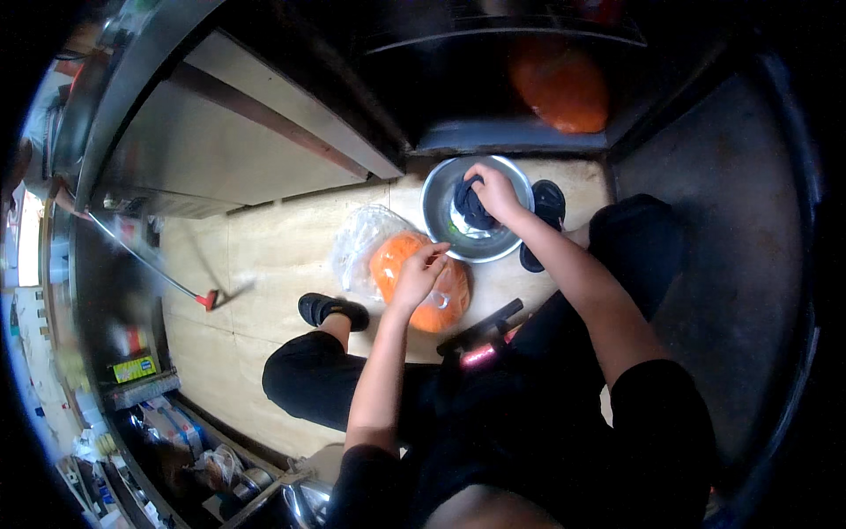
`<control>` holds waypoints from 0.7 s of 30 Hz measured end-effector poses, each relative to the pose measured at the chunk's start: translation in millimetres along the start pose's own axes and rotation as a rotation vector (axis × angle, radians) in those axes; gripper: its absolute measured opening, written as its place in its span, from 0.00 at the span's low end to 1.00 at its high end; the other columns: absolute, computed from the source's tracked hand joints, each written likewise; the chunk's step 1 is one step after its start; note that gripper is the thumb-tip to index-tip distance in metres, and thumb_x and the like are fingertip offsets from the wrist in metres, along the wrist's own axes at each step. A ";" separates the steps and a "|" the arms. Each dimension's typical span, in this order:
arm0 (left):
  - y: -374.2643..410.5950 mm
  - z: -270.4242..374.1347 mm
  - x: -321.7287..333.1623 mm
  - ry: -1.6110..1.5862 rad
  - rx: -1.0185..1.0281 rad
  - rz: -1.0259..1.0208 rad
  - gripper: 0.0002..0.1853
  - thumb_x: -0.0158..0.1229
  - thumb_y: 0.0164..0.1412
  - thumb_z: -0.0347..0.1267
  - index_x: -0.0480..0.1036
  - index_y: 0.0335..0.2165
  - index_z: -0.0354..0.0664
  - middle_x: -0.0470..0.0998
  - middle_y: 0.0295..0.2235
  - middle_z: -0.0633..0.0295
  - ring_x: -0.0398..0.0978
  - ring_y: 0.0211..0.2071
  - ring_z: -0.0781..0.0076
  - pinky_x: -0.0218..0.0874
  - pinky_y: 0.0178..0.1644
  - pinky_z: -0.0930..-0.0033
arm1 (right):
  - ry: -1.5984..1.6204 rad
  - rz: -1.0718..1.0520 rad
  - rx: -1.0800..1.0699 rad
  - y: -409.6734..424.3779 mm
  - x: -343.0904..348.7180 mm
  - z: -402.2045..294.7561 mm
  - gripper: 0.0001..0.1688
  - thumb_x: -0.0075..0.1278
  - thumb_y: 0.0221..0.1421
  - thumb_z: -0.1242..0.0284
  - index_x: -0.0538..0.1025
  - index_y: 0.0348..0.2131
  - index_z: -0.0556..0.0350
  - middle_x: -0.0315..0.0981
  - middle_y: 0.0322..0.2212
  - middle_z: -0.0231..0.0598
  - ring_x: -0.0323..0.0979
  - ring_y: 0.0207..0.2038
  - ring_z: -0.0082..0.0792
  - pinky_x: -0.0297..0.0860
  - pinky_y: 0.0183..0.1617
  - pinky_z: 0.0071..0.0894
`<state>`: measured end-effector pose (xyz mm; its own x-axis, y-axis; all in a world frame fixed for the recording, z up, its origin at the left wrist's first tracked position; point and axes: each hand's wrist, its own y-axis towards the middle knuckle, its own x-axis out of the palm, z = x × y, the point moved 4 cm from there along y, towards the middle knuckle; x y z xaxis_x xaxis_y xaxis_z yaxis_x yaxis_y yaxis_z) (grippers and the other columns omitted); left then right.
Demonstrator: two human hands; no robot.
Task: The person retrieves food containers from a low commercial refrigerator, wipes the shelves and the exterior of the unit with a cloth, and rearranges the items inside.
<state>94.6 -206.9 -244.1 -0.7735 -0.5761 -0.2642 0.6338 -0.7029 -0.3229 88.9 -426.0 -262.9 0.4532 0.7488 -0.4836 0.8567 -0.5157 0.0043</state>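
My right hand [492, 192] grips a dark cloth [470, 203] inside a round metal basin [439, 231], which stands on the floor and has a little green matter in it. My left hand [418, 274] hovers at or just above an orange-filled clear plastic bag [444, 307], its fingers apart and near the basin's rim. Whether it touches the bag cannot be told. A crumpled clear plastic bag [360, 244] lies beside the orange one. Another orange bag or bundle [572, 99] sits in the dark opening beyond the basin.
My feet in black sandals [330, 311] rest on either side. A red-tipped long metal handle [207, 299] reaches the floor at the left, near another person's arm [69, 198]. A cabinet panel [244, 142] and a dark wall [714, 264] flank the space. Low shelves [244, 456] hold goods.
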 end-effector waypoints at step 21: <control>-42.7 -34.2 11.3 0.197 -0.114 -0.027 0.14 0.51 0.51 0.29 0.69 0.38 0.35 0.72 0.35 0.45 0.72 0.33 0.56 0.63 0.38 0.66 | 0.074 0.104 0.037 12.1 -12.3 -1.9 0.22 0.53 0.44 0.62 0.70 0.25 0.68 0.66 0.26 0.51 0.66 0.33 0.47 0.61 0.37 0.36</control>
<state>58.8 -169.2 -264.4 -0.7820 -0.4575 -0.4232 0.6178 -0.6587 -0.4295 94.2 -440.6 -255.3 0.5576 0.7184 -0.4159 0.7949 -0.6065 0.0180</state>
